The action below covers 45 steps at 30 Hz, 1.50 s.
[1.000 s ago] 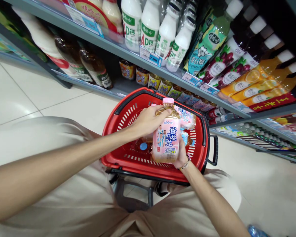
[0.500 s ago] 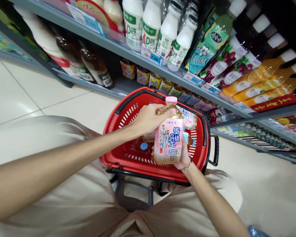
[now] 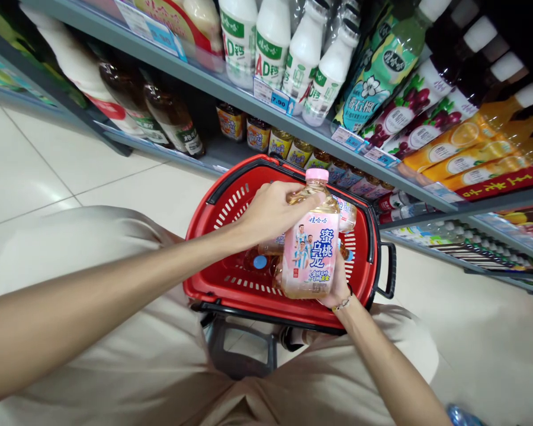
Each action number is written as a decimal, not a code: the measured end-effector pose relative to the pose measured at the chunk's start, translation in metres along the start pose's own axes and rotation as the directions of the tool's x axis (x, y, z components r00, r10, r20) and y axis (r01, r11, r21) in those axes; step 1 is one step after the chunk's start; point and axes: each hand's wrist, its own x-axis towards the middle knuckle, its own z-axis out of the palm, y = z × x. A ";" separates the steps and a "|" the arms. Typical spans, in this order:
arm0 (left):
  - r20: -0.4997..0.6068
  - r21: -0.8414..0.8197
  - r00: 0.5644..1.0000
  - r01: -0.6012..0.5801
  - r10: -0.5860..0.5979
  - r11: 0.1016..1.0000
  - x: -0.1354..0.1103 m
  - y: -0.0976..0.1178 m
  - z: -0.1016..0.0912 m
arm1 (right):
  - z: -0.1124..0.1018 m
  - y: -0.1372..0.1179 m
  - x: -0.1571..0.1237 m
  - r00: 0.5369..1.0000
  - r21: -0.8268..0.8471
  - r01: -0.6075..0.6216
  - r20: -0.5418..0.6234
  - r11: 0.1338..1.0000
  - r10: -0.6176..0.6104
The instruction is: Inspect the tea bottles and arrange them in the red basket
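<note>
Over the red shopping basket (image 3: pixel 199 269) I hold a peach oolong tea bottle (image 3: pixel 311 254) with a pink cap and a pink label facing me. My left hand (image 3: pixel 273 210) is closed round its shoulder just below the cap, thumb across the front. From the right side, my right hand (image 3: pixel 337 284) grips the lower part; most of its fingers are hidden behind the bottle. Inside the basket, partly covered by the hands, lie several more bottles, one showing a blue disc (image 3: pixel 260 262) at its end.
Behind the basket runs a shelf (image 3: pixel 231 89) with white milk-drink bottles (image 3: pixel 270 47), grape juice bottles (image 3: pixel 408 106) and orange juice bottles (image 3: pixel 466 148). Small drink bottles (image 3: pixel 257 135) and dark brown bottles (image 3: pixel 173 121) stand on the lower level. The basket's black handle (image 3: pixel 387 269) sticks out right.
The bottle has moved slightly to the right and tilted a little, with both hands still on it. The basket has barely shifted.
</note>
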 end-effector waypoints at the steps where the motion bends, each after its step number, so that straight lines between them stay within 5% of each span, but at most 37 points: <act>1: 0.002 -0.004 1.000 -0.013 0.013 1.000 0.001 0.001 0.001 | 0.000 -0.001 0.000 1.000 -0.004 0.021 -0.021 1.000 -0.021; 16: -0.005 -0.064 0.985 -0.172 0.172 0.983 0.003 0.006 0.001 | 0.013 -0.012 -0.016 0.999 -0.014 0.031 0.043 0.999 -0.031; 45: -0.032 -0.179 0.995 -0.096 0.091 0.979 0.004 0.003 -0.004 | 0.022 -0.016 -0.019 0.990 -0.087 0.140 -0.008 0.986 -0.142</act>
